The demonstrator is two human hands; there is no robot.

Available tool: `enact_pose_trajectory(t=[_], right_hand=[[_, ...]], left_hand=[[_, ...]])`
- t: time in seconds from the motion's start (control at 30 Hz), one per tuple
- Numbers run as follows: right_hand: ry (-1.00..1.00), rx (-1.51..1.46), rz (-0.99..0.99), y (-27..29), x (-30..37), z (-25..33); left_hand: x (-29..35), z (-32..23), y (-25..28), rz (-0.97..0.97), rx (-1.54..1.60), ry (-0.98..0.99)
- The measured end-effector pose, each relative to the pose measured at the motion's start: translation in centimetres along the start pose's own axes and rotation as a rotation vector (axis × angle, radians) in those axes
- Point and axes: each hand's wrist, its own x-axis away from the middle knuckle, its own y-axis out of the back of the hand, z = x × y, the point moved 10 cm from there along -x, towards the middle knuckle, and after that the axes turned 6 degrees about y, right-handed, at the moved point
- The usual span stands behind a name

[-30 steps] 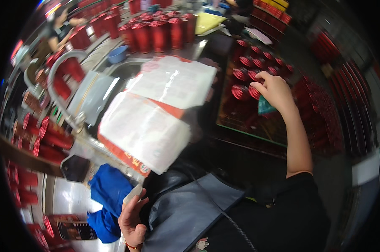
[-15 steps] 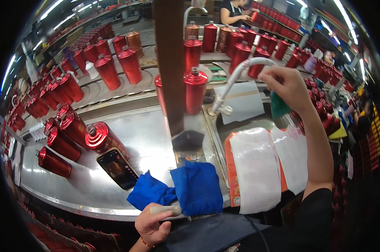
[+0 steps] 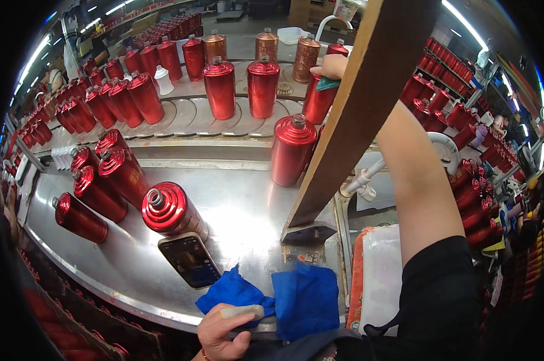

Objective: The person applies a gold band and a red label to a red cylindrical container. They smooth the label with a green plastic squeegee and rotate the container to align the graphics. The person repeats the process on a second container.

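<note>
Across the left of the steel bench (image 3: 133,265) stands a close cluster of red bottles (image 3: 99,195), then, nearer the middle, a front red bottle (image 3: 166,210) with a lit phone (image 3: 189,260) propped against its base. Two blue cloths (image 3: 308,304) lie side by side near the bench's edge. Farther right a brown wooden post (image 3: 351,132) slants upward in front of the right arm, hiding the wrist. Past it come a pale curved tap (image 3: 365,179) and a white sheet (image 3: 383,274) overlying something orange-red.

Low in the view, the left hand (image 3: 224,334) is half spread, fingers loosely bent and thumb apart, one finger in a beige cover; it lies over the left-hand cloth, whether touching it I cannot tell. Well away, the right hand (image 3: 333,65) is closed on the top of a conveyor-side red bottle (image 3: 318,103), with a green cloth (image 3: 327,83) under the fingers. That bottle is directly below the hand, leaning slightly; the post covers part of the grip.

Along the round plates of the conveyor (image 3: 190,111), a packed row of red bottles (image 3: 142,99) gives way to a white bottle-shaped piece (image 3: 163,80), two upright red bottles (image 3: 263,90), copper-coloured bottles (image 3: 266,45) behind, and a white tub (image 3: 291,35). The front red bottle's mouth is uncovered; its contents are hidden.
</note>
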Motion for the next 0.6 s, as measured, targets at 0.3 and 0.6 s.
enact_pose_trajectory(t=[0.3,0.6], right_hand=[[-0.118,0.207,-0.194,4.0,2.1,-9.3],[0.129,0.029,-0.361,28.0,22.5,4.1]], left_hand=[[0.4,0.5,-1.5,0.131,0.03,0.011],[-3.5,-9.8,-5.0,0.099,-0.124,-0.479]])
